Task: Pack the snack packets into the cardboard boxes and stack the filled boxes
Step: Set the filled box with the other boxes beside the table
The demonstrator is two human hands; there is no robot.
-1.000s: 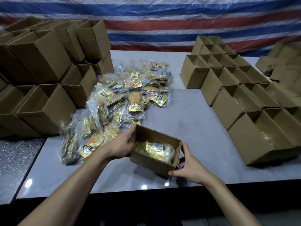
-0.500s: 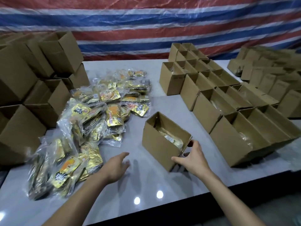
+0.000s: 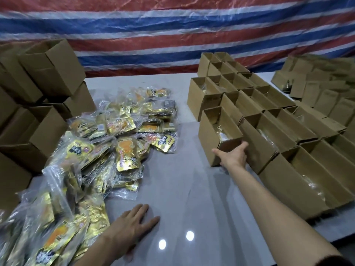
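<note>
R hand (image 3: 233, 156) presses box (image 3: 209, 137) end — L hand (image 3: 132, 225) flat on table (image 3: 182, 169).

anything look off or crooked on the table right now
Only the box touched by the right hand: it sits left of the box rows, jutting out of line. The snack packets lie in a loose heap. Nothing looks spilled or damaged.
</note>
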